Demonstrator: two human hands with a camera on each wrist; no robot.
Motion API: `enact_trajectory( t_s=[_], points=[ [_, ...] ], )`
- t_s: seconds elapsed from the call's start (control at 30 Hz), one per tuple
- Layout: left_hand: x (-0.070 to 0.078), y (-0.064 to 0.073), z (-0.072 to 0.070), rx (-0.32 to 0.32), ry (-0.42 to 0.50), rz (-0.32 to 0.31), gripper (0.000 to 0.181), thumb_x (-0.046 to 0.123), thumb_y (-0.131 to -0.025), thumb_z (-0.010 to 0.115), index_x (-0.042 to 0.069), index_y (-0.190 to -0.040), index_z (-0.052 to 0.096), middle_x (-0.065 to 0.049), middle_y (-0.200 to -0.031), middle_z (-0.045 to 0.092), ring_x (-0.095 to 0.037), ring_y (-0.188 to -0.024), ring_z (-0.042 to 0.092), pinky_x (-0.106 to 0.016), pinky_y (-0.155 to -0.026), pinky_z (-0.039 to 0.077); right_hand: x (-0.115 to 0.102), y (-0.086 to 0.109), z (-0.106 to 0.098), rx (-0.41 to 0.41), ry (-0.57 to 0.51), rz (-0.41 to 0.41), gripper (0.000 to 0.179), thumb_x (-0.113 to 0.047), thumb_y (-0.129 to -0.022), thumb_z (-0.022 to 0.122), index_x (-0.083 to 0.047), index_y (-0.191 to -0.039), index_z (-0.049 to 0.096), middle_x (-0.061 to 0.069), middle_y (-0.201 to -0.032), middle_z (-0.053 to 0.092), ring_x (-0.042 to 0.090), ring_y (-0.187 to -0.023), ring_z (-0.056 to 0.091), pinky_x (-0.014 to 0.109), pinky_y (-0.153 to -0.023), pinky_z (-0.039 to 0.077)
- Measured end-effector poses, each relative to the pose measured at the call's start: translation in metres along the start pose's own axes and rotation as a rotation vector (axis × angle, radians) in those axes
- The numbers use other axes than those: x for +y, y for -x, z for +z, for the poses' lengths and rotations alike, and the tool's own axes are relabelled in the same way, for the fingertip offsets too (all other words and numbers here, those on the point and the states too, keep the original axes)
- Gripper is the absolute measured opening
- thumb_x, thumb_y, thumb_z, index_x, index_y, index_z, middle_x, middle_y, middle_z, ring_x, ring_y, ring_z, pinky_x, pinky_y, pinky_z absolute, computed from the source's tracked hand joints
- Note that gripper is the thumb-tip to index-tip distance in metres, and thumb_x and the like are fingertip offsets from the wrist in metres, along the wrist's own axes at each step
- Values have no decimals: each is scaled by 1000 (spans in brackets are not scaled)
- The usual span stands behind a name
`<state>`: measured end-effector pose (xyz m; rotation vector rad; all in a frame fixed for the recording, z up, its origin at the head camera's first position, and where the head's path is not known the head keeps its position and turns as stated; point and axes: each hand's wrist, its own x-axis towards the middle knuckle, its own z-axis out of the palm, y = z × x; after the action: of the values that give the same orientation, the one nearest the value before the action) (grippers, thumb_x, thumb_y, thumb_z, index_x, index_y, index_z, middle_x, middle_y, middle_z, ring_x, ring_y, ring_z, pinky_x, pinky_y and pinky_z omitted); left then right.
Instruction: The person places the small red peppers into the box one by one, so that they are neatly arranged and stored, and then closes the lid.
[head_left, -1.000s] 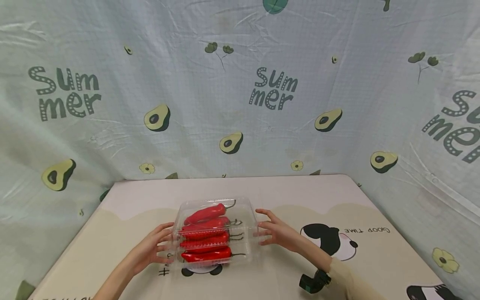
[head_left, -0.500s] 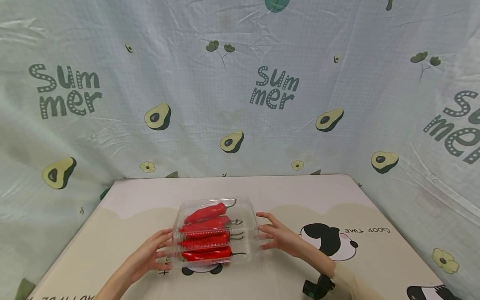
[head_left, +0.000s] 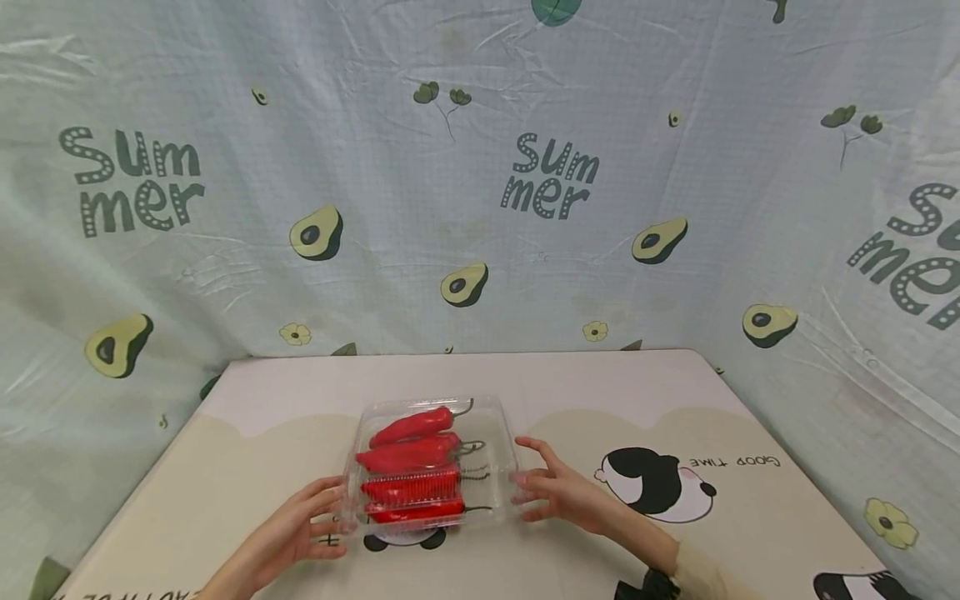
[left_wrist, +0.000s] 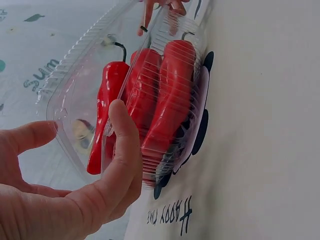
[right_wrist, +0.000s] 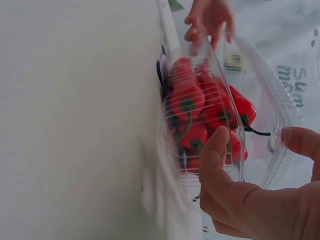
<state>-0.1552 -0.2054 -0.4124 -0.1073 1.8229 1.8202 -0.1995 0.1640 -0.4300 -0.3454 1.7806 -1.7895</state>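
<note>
A clear plastic clamshell box (head_left: 491, 417) sits mid-table with several red chili peppers (head_left: 408, 454), dark stems pointing right. Its raised lid (left_wrist: 65, 85) slants over them, and the peppers show through its ribbed plastic. My left hand (head_left: 296, 521) holds the lid's left side with curved fingers, one digit at the corner and another at the lower rim. On the opposite side my right hand (head_left: 558, 492) holds it likewise, fingertips on the lid's edge in the right wrist view. The palms do not touch the box.
The table (head_left: 285, 450) has a printed cover with cartoon pandas and lettering. Behind and at both sides hangs a pale curtain (head_left: 390, 275) with avocado prints. A black wrist device (head_left: 647, 586) sits at the right sleeve.
Both hands have moved slightly toward the person. The lid's ribbed front edge has come nearer and lower over the front peppers. The peppers and box base have stayed in place.
</note>
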Motion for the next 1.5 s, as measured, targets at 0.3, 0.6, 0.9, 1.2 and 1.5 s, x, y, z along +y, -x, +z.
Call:
enact_trajectory(
  t_s=[0.3, 0.6, 0.9, 1.2, 1.5],
  points=[
    [-14, 2, -5, -113, 45, 31, 70, 26, -95, 39, -6, -136, -7, -5, -107, 53, -16, -91, 60, -39, -81, 51, 8, 5, 5, -8, -47, -1, 69, -22, -89, 53, -21, -140, 8, 17, -114, 47, 17, -87, 58, 35, -73, 52],
    [-23, 7, -5, -195, 78, 29, 56, 29, -95, 40, -6, -131, 16, 0, -95, 57, -13, -89, 60, -37, -82, 51, 11, 8, 5, -40, -93, 22, 76, -18, -85, 58, -25, -140, 6, 7, -95, 51, 16, -83, 60, 33, -71, 52],
    [-24, 9, -4, -246, 118, 9, 21, 33, -94, 41, 15, -101, 49, 2, -90, 61, -11, -87, 62, -31, -78, 53, 12, 9, 9, -8, -114, 60, 76, -15, -86, 57, -22, -140, 4, 5, -88, 51, 16, -80, 59, 31, -69, 53],
    [-18, 7, -3, -204, 60, -21, 30, 36, -90, 48, 9, -104, 52, 2, -90, 62, -11, -85, 61, -30, -79, 52, 13, 9, 9, 9, -113, 95, 56, -19, -86, 53, -5, -130, 21, 3, -88, 54, 12, -77, 60, 30, -68, 53],
    [-17, 3, -3, -230, 74, -19, 26, 26, -94, 40, 11, -98, 61, 4, -88, 66, -10, -83, 63, -31, -77, 53, 13, 8, 7, -89, -108, 97, 15, -23, -89, 48, -11, -98, 46, 0, -86, 57, 8, -75, 59, 27, -65, 53]
  ],
)
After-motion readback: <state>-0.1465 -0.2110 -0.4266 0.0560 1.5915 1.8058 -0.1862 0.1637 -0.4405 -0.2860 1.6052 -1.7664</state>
